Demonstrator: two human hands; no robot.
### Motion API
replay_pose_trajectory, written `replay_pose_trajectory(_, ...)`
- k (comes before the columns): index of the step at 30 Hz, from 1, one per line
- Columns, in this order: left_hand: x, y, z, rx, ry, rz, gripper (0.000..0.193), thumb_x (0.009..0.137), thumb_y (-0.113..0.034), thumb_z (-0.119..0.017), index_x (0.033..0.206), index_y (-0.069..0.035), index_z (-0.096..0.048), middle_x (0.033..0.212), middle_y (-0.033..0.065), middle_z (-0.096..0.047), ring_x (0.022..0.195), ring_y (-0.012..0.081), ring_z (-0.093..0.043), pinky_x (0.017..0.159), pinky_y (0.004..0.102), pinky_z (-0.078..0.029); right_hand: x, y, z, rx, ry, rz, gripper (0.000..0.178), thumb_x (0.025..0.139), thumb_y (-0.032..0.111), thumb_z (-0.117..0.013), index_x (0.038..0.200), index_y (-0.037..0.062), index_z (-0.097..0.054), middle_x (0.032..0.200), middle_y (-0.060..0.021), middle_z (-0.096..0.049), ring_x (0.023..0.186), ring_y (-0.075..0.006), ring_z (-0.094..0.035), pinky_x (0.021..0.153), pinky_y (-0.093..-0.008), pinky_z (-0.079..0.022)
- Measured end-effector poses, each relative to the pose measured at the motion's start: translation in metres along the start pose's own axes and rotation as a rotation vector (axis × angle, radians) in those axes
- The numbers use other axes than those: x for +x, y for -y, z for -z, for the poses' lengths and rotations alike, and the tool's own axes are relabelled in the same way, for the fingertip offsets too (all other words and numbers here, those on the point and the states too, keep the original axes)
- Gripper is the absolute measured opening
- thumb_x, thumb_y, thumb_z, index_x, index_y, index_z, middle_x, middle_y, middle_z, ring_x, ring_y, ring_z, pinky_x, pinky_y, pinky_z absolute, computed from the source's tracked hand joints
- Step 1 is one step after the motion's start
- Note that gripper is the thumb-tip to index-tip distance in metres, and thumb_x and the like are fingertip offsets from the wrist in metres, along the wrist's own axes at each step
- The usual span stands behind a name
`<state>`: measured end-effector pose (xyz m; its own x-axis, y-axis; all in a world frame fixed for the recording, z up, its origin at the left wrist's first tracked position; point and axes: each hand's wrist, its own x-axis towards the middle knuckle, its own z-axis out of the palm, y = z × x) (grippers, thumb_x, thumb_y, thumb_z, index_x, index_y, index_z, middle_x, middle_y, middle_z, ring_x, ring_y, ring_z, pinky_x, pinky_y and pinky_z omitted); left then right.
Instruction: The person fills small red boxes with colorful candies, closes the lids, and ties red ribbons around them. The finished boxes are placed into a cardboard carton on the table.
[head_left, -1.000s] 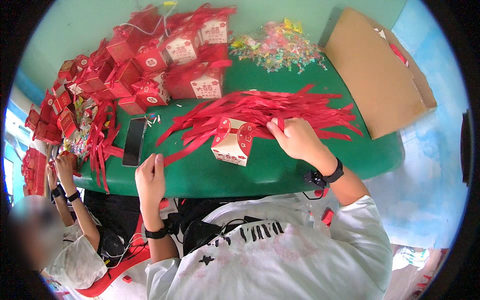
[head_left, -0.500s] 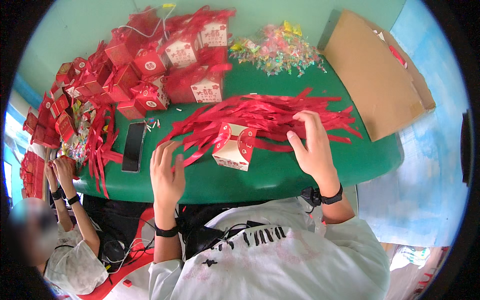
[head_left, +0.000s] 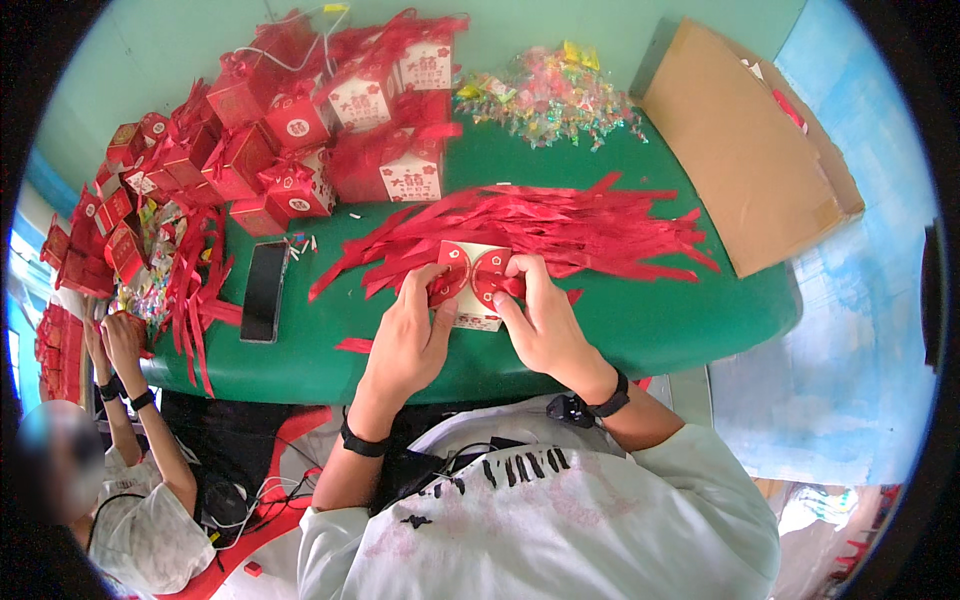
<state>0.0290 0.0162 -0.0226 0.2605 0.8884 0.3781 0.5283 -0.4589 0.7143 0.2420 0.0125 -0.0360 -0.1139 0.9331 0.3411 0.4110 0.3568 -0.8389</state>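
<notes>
A small red-and-white gift box (head_left: 488, 252) with rounded, flower-printed red flaps sits on the green table in front of me. My left hand (head_left: 408, 330) closes on its left flap, fingers bent behind and thumb against the front. On the right flap, my right hand (head_left: 543, 325) pinches with thumb and index finger. A red ribbon end (head_left: 355, 345) pokes out beside my left hand, and another bit of red ribbon (head_left: 575, 295) shows by the right; whether they are one strip is hidden. Just behind the box lies a heap of red ribbons (head_left: 570, 225).
Finished-looking red boxes (head_left: 245, 160) with bows are stacked at the back left. Wrapped candies (head_left: 550, 100) lie at the back, and a cardboard box (head_left: 740, 150) leans at the right. A phone (head_left: 265, 292) lies left of me. Another person's hands (head_left: 122, 345) work at far left.
Both hands, open and apart on either side before, have come inward and closed on the gift box. Ribbon ends now show beside them.
</notes>
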Motion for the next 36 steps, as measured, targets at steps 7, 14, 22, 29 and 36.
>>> replay_pose_trajectory(7, 0.002, -0.003, 0.013, 0.282, -0.059, -0.036, 0.015, 0.106, -0.020, -0.062, 0.103, -0.006, -0.058, 0.082, 0.0163, -0.069, 0.070, 0.0406, -0.069, 0.060, 0.0489, -0.052, 0.010, -0.002, 0.005, -0.350, -0.099, 0.236, 0.028, 0.095, 0.031, -0.077, 0.099, 0.0088, -0.060, 0.071, -0.0096, -0.067, 0.061, -0.0307, -0.070, 0.054, -0.0408, -0.053)
replay_pose_trajectory(14, -0.008, -0.019, 0.020, 0.411, -0.059, -0.172, 0.024, 0.101, -0.021, -0.069, 0.085, -0.008, -0.058, 0.067, 0.0094, -0.064, 0.059, 0.0336, -0.066, 0.052, 0.0447, -0.049, 0.021, 0.000, 0.014, -0.454, -0.116, 0.439, 0.026, 0.093, 0.024, -0.078, 0.083, 0.0082, -0.061, 0.064, -0.0092, -0.061, 0.056, -0.0297, -0.062, 0.052, -0.0419, -0.048)
replay_pose_trajectory(22, 0.003, -0.024, 0.018, 0.303, -0.120, -0.070, 0.019, 0.102, -0.018, -0.066, 0.090, -0.005, -0.059, 0.080, 0.0180, -0.067, 0.074, 0.0403, -0.068, 0.063, 0.0484, -0.052, 0.015, -0.004, 0.004, -0.258, -0.048, 0.354, 0.014, 0.103, 0.015, -0.063, 0.094, 0.0056, -0.059, 0.076, -0.0175, -0.063, 0.067, -0.0418, -0.065, 0.059, -0.0509, -0.049)
replay_pose_trajectory(29, -0.002, -0.018, 0.011, 0.344, -0.110, 0.035, 0.023, 0.107, -0.023, -0.060, 0.091, -0.006, -0.060, 0.073, 0.0175, -0.066, 0.066, 0.0421, -0.066, 0.059, 0.0519, -0.051, 0.009, -0.007, 0.003, -0.308, -0.036, 0.302, 0.023, 0.101, 0.022, -0.069, 0.086, 0.0082, -0.057, 0.064, -0.0128, -0.061, 0.059, -0.0383, -0.064, 0.052, -0.0482, -0.047)
replay_pose_trajectory(36, 0.004, -0.020, 0.044, 0.445, -0.021, 0.255, 0.032, 0.095, -0.030, -0.073, 0.076, -0.005, -0.073, 0.070, 0.0205, -0.067, 0.068, 0.0409, -0.069, 0.061, 0.0479, -0.054, 0.011, 0.001, 0.004, -0.360, -0.131, 0.398, 0.033, 0.094, 0.014, -0.077, 0.071, 0.0062, -0.055, 0.055, -0.0121, -0.052, 0.044, -0.0294, -0.051, 0.044, -0.0405, -0.035)
